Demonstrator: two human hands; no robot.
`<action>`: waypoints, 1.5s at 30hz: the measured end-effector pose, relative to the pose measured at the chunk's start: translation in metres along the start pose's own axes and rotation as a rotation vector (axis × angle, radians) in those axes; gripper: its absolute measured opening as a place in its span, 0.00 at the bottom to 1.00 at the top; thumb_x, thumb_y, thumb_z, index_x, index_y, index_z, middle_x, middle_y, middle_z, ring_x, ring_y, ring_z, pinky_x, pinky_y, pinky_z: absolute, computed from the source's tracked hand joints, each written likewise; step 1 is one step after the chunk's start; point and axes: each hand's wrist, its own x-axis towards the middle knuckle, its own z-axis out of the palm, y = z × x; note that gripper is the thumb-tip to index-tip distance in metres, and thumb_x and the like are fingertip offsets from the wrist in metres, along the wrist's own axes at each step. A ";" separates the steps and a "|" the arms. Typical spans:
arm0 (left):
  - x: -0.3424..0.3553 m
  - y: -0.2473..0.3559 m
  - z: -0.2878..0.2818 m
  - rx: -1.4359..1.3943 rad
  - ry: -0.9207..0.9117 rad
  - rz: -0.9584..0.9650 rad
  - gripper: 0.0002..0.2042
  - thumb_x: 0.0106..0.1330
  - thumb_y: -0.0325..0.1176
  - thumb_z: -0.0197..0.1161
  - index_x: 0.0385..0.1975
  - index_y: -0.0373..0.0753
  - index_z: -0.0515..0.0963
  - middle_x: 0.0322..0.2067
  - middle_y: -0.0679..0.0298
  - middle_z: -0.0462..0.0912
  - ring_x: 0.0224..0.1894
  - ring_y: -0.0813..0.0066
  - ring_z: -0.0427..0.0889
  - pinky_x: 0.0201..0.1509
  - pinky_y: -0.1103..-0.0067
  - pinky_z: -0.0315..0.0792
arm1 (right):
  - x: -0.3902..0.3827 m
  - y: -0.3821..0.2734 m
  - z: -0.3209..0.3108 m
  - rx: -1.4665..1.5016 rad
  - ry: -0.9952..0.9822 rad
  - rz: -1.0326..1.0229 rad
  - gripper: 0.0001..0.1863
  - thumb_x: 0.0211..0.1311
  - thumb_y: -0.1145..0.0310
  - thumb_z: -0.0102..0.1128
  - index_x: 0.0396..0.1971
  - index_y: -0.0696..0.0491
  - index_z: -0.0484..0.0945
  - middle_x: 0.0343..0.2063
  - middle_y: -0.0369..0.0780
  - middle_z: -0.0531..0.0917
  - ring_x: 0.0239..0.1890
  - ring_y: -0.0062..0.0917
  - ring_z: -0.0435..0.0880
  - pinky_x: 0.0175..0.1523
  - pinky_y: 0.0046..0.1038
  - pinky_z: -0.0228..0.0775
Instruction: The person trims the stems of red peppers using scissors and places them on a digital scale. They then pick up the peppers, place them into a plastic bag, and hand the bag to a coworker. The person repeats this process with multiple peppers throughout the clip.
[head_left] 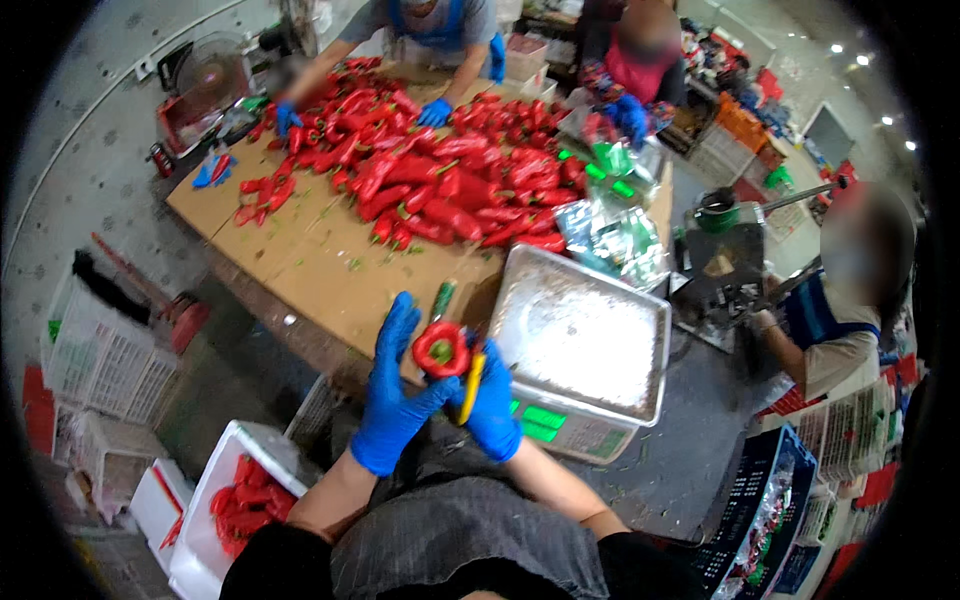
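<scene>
A red pepper (pixel 428 348) sits between my hands with its green stem end turned up toward me. My left hand (pixel 392 400), in a blue glove, cradles it; the fingers reach up along its side and the thumb lies beneath. My blue-gloved right hand (pixel 490 405) grips a tool with a curved yellow handle (pixel 474 385), close against the pepper's right side. The tool's working end is hidden. Just beyond the pepper, a dark green stick-like piece (pixel 442 300) lies at the table's near edge.
A cardboard-covered table (pixel 290 245) carries a heap of red peppers (pixel 440 175). Clear packets (pixel 610 235) lie at its right. A scale with a metal tray (pixel 585 330) stands right of my hands. A white foam box (pixel 205 500) of peppers is lower left. Co-workers stand around.
</scene>
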 end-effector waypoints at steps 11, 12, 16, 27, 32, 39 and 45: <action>0.011 -0.006 -0.016 0.219 0.116 -0.193 0.10 0.47 0.14 0.59 0.29 0.33 0.77 0.31 0.60 0.79 0.34 0.72 0.78 0.40 0.80 0.72 | -0.020 0.014 -0.007 -0.650 0.070 -0.079 0.30 0.47 0.66 0.67 0.53 0.51 0.68 0.36 0.51 0.79 0.42 0.42 0.79 0.38 0.30 0.71; 0.023 0.000 -0.025 0.066 0.190 -0.211 0.09 0.49 0.14 0.58 0.28 0.33 0.76 0.26 0.60 0.79 0.31 0.73 0.78 0.40 0.79 0.72 | -0.021 0.019 -0.009 -0.614 0.079 -0.076 0.30 0.47 0.67 0.67 0.53 0.52 0.68 0.35 0.51 0.79 0.41 0.40 0.80 0.39 0.30 0.71; 0.051 0.015 -0.045 0.544 0.487 0.086 0.19 0.56 0.19 0.57 0.50 0.32 0.71 0.52 0.52 0.71 0.54 0.64 0.69 0.58 0.72 0.64 | -0.023 0.016 -0.016 -0.254 0.082 -0.053 0.30 0.47 0.72 0.67 0.53 0.56 0.66 0.39 0.45 0.78 0.42 0.27 0.78 0.46 0.28 0.70; -0.024 -0.046 -0.039 -0.080 -0.254 -0.647 0.26 0.48 0.26 0.70 0.49 0.35 0.71 0.38 0.64 0.79 0.35 0.77 0.77 0.38 0.81 0.73 | -0.014 -0.022 -0.025 0.046 0.009 0.050 0.33 0.43 0.73 0.70 0.52 0.57 0.66 0.46 0.39 0.75 0.48 0.22 0.73 0.55 0.27 0.66; -0.004 -0.032 -0.046 -0.096 -0.265 -0.630 0.23 0.51 0.30 0.69 0.48 0.35 0.72 0.38 0.63 0.79 0.34 0.77 0.77 0.36 0.81 0.73 | -0.004 -0.056 -0.034 0.145 -0.050 -0.042 0.38 0.41 0.74 0.69 0.56 0.59 0.62 0.52 0.42 0.72 0.55 0.27 0.69 0.61 0.30 0.60; 0.004 -0.077 -0.024 -0.746 0.091 -0.473 0.21 0.63 0.36 0.57 0.54 0.35 0.67 0.50 0.62 0.74 0.50 0.72 0.74 0.50 0.79 0.70 | 0.001 -0.045 -0.045 -0.118 0.081 -0.099 0.36 0.38 0.64 0.67 0.52 0.59 0.68 0.48 0.42 0.74 0.52 0.29 0.72 0.58 0.31 0.62; -0.005 -0.076 -0.007 -1.073 0.042 -0.788 0.16 0.66 0.37 0.53 0.53 0.41 0.69 0.41 0.67 0.78 0.39 0.80 0.77 0.36 0.86 0.73 | -0.005 -0.048 -0.048 -0.120 0.067 -0.231 0.41 0.38 0.70 0.71 0.57 0.58 0.62 0.54 0.43 0.69 0.55 0.28 0.69 0.58 0.29 0.62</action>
